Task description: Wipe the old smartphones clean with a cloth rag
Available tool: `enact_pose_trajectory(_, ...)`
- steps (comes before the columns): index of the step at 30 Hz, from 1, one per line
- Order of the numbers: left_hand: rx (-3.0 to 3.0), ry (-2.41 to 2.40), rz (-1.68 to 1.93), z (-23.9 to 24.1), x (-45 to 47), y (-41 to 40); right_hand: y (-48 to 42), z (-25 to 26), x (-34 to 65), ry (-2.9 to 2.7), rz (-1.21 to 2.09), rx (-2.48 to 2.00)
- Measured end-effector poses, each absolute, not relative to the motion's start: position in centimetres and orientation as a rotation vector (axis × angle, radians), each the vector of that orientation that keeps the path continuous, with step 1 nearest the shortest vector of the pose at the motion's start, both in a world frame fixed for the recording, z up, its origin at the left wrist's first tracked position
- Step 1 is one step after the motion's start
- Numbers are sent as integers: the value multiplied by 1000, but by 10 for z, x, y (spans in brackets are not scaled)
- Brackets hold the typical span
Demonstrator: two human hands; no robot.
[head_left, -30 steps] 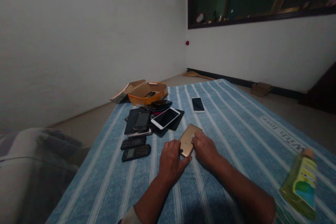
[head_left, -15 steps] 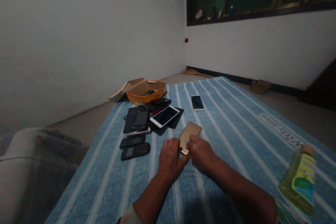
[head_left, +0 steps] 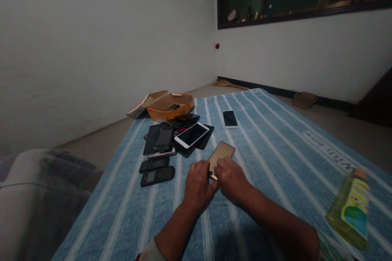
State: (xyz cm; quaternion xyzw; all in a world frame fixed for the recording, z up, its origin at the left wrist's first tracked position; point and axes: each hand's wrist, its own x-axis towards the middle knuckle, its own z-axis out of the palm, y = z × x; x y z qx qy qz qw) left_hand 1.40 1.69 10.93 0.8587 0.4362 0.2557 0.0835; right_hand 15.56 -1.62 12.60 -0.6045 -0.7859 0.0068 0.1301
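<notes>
So, my left hand (head_left: 197, 183) grips the near end of the gold phone (head_left: 223, 151), which lies on the striped cloth (head_left: 269, 163). My right hand (head_left: 232, 179) pinches a small pale piece (head_left: 215, 169) against its back.

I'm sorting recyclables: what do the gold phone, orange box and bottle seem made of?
Gold phone: perhaps metal or coated plastic, satin; its back has a soft sheen. Orange box: likely cardboard, printed outside; bare brown inside. Bottle: probably smooth, clear plastic; yellow-green contents show through.

One camera — head-worn; it looks forward and down.
</notes>
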Motion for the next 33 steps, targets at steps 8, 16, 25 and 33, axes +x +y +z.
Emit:
enact_pose_trajectory(8, 2605, 1288, 815, 102, 14, 19, 2, 119, 162, -2290, -54, -1689)
enact_pose_trajectory(16, 2576, 1315, 771, 109, 15, 18, 20, 116, 168, -2214, 33, -1704)
enact_pose_trajectory(25, 2529, 1386, 691, 116, 17, 14, 39, 120, 198, -1986, 31, -1998)
enact_pose_trajectory(33, 2539, 1378, 715, 113, 17, 15, 37, 125, 191, -2073, 62, -1947)
